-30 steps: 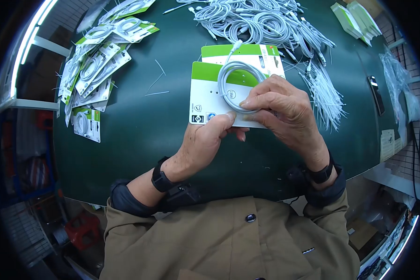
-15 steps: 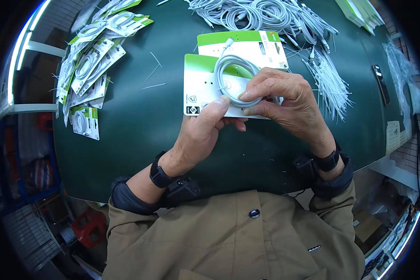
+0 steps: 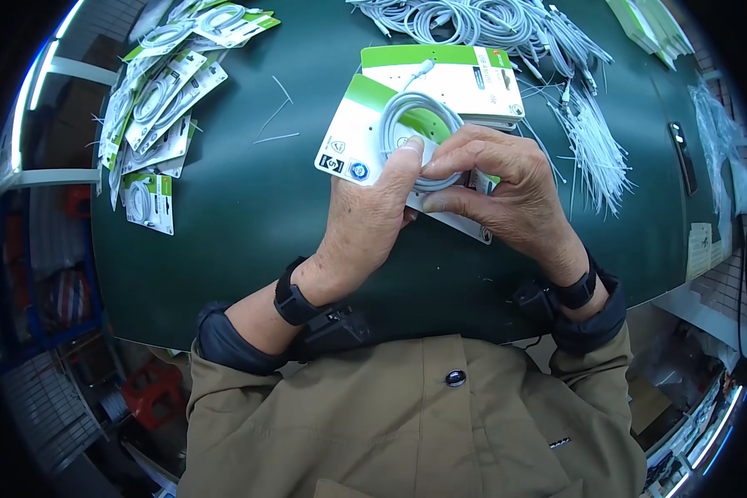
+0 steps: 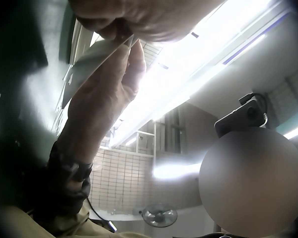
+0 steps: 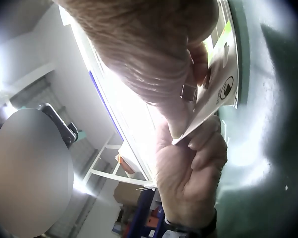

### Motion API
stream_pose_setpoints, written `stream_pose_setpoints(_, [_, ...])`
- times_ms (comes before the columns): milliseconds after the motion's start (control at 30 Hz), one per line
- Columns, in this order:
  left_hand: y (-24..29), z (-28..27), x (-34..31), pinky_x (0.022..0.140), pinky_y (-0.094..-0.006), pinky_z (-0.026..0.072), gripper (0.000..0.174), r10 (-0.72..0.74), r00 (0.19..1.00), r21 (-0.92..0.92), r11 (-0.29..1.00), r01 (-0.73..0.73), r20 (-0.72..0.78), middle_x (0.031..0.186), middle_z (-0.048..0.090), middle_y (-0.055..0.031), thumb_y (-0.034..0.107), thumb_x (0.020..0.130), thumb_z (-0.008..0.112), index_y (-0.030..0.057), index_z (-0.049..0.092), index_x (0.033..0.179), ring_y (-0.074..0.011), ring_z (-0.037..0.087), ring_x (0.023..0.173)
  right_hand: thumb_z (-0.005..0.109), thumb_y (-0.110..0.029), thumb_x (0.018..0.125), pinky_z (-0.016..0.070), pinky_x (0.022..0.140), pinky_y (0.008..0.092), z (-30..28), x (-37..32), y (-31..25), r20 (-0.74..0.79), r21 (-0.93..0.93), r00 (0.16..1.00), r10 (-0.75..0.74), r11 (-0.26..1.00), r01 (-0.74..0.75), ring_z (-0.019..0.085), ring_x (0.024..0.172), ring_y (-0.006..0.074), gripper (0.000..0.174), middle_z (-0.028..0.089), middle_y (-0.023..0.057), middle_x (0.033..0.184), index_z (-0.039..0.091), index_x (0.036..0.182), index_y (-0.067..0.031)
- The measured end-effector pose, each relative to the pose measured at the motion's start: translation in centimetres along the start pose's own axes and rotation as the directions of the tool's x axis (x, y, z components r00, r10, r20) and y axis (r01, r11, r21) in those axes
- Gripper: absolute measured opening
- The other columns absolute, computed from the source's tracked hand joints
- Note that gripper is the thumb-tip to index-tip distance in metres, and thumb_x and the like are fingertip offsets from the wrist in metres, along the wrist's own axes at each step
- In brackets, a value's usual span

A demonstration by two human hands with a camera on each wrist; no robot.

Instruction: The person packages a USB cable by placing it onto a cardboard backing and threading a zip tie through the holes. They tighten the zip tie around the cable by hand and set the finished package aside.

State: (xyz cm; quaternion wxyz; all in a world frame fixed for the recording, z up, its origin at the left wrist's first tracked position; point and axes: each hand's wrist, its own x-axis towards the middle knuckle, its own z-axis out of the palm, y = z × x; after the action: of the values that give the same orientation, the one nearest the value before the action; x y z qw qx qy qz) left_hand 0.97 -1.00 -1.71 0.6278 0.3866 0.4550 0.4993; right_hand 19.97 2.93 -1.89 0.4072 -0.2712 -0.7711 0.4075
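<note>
On the table (image 3: 224,257) — carded cables (image 3: 151,104) left, loose cables (image 3: 485,21) far back, ties (image 3: 596,153) right.

Left forearm (image 3: 261,322) rises from 7 o'clock, pointing to 1 o'clock. Left wrist (image 3: 311,280) nearly in line with it. Left hand (image 3: 367,203) in closed grip; left thumb (image 3: 403,162) on top, aimed at 1 o'clock, other fingers mostly hidden beneath. Right forearm (image 3: 585,305) comes from 5 o'clock, leaning to 11 o'clock. Right hand (image 3: 510,183) angled to 10 o'clock, fingers bent, index and right thumb (image 3: 450,202) pinching, tips near left thumb. Both sleeves pushed back above wrists.
</note>
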Motion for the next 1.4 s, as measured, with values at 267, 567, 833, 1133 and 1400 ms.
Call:
stream_pose_setpoints(267, [-0.3,-0.3,0.3,0.042,-0.0194,0.0308,0.031,0.048,0.999,0.03,0.998,-0.048,0.003,0.09,0.061,-0.0003,0.026,0.104,0.061,0.004,0.055,0.125,-0.0016,0.046,0.055,0.088,-0.005,0.077,0.0594,0.077,0.0286,-0.4,0.1,-0.4,0.014,-0.053,1.0,-0.015,0.998,0.016,0.073,0.091,0.0175,0.031,0.076,0.0074,0.103,0.079,0.107,-0.0063])
stream_pose_setpoints(567, [-0.1,-0.7,0.2,0.043,-0.0204,0.0327,0.037,-0.002,0.996,0.011,1.0,0.001,0.093,0.082,0.059,-0.0014,0.037,0.107,0.058,0.002,0.057,0.12,-0.0039,0.045,0.053,0.079,0.007,0.081,0.0587,0.08,0.0299,-0.6,0.1,-1.0,0.014,-0.004,0.997,0.076,0.997,-0.076,0.072,0.093,0.0186,0.03,0.076,0.0075,0.103,0.079,0.108,-0.0059])
stream_pose_setpoints(833, [0.5,-0.6,0.1,0.043,-0.021,0.0335,0.041,-0.011,0.992,0.106,0.994,-0.002,0.124,0.082,0.059,-0.0027,0.04,0.108,0.053,0.0006,0.056,0.119,-0.0053,0.047,0.052,0.077,0.009,0.08,0.0552,0.078,0.0293,0.1,-0.2,-0.9,-0.046,0.037,0.99,0.132,0.991,-0.13,0.07,0.091,0.0166,0.028,0.072,0.006,0.098,0.076,0.105,-0.0044])
stream_pose_setpoints(1133, [-0.7,-0.8,0.2,0.04,-0.0206,0.0349,0.038,-0.026,0.994,0.057,0.998,0.02,0.104,0.086,0.06,-0.0037,0.036,0.106,0.055,0.0005,0.056,0.119,-0.0055,0.049,0.052,0.08,0.005,0.079,0.056,0.072,0.0325,0.4,0.0,-1.5,-0.017,-0.223,0.994,0.107,0.969,-0.109,0.07,0.086,0.0219,0.023,0.069,0.0086,0.092,0.071,0.098,-0.0042])
stream_pose_setpoints(1400, [-0.6,-0.8,0.3,0.04,-0.0207,0.0363,0.032,-0.011,0.999,0.06,0.998,0.009,0.036,0.089,0.062,-0.0034,0.026,0.104,0.059,0.001,0.055,0.123,-0.0042,0.051,0.054,0.085,-0.001,0.077,0.0586,0.077,0.0348,-0.1,0.0,-1.0,0.03,-0.241,1.0,-0.006,0.97,0.013,0.071,0.091,0.0249,0.029,0.074,0.0085,0.096,0.076,0.104,-0.0069])
